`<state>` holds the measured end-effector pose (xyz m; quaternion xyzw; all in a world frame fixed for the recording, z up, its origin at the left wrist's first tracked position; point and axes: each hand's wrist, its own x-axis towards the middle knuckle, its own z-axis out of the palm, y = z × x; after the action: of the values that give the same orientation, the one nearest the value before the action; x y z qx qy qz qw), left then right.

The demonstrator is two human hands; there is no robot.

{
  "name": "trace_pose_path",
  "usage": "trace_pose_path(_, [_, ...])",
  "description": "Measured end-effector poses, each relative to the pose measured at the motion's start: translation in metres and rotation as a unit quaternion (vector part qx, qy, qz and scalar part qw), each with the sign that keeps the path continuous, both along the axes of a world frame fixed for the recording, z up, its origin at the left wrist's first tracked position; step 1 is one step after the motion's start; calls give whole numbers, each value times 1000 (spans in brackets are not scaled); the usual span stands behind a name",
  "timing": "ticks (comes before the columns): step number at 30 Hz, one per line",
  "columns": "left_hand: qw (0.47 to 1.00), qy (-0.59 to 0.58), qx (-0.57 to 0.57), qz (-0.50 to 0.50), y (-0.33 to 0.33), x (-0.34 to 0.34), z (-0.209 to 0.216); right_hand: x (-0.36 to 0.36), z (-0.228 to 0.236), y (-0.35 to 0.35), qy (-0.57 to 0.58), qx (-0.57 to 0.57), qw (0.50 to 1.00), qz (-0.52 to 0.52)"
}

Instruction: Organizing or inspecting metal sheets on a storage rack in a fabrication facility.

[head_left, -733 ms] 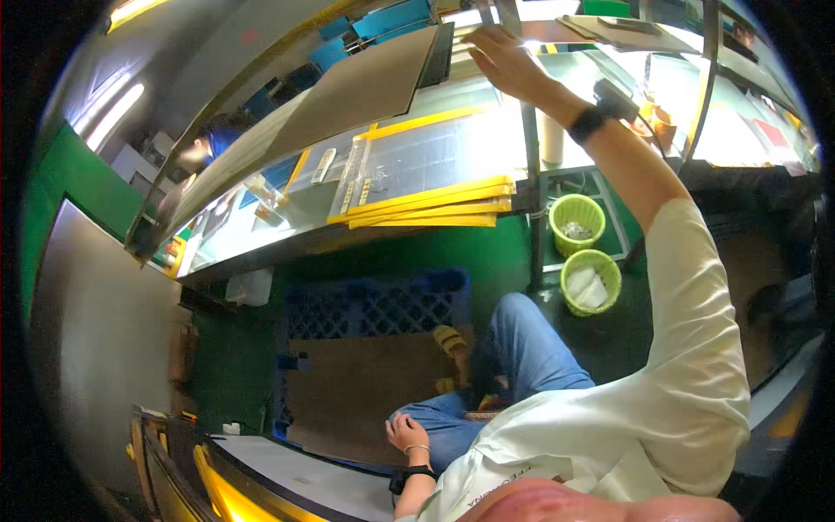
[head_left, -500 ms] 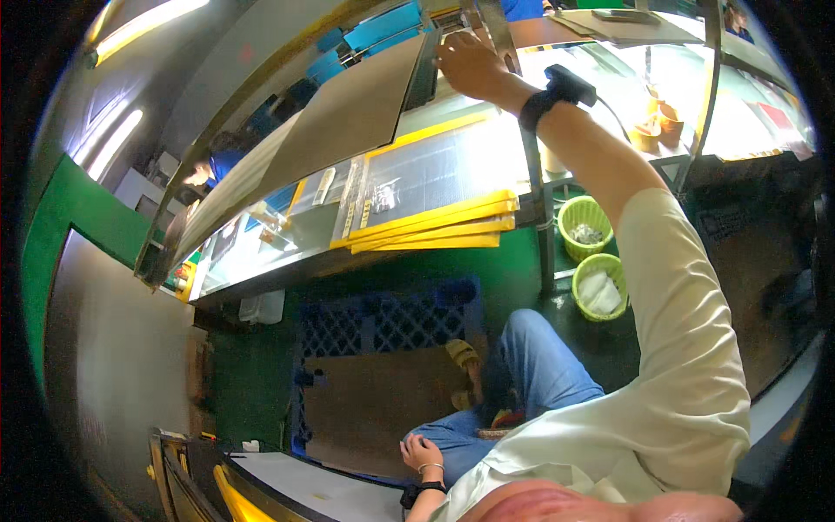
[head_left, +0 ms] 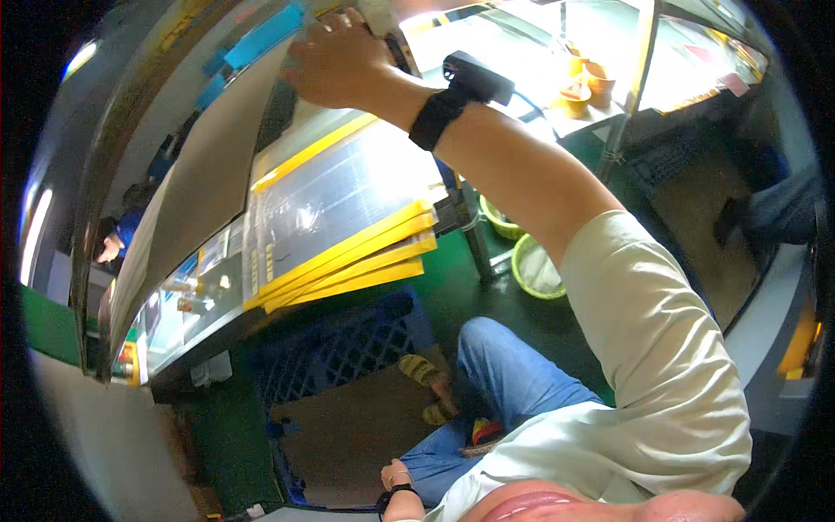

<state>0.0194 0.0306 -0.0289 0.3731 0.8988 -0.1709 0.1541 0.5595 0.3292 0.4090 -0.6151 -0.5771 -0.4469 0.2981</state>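
Observation:
My right hand [head_left: 344, 63] is raised to the far end of an overhead shelf, beside a grey-brown board [head_left: 204, 174] and a dark panel [head_left: 278, 113]. Its fingers are bent and blurred, so whether they grip anything is unclear. A black strap with a small device circles that wrist. Below the hand, a stack of yellow-edged transparent sheets [head_left: 326, 230] lies on a lit worktable [head_left: 222, 313], overhanging its near edge. My left hand [head_left: 396, 474] rests on my jeans at the thigh, fingers laid loosely with nothing visible in them.
Orange cups [head_left: 576, 97] stand on a bright table at the upper right. Green baskets [head_left: 537, 268] sit on the floor beside a metal table leg [head_left: 474, 239]. A blue plastic pallet [head_left: 339, 348] lies under my feet. Another person [head_left: 126, 235] is beyond the table at left.
The view has turned, so the table and shelf appear shifted left and lower. My right hand stays up by the shelf's far end, and my left hand stays on my thigh.

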Motion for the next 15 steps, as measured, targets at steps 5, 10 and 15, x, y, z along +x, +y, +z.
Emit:
trace_pose_path(5, [1000,-4,-28,6,8,5,11,7,1,10,18,-60,997,-35])
trace_pose_path(10, [999,-4,-28,16,6,3,11,2,4,4,-8,-81,996,-37])
trace_pose_path(15, [1000,-6,-5,-10,-1,0,4,-8,17,-16,6,-173,984,-46])
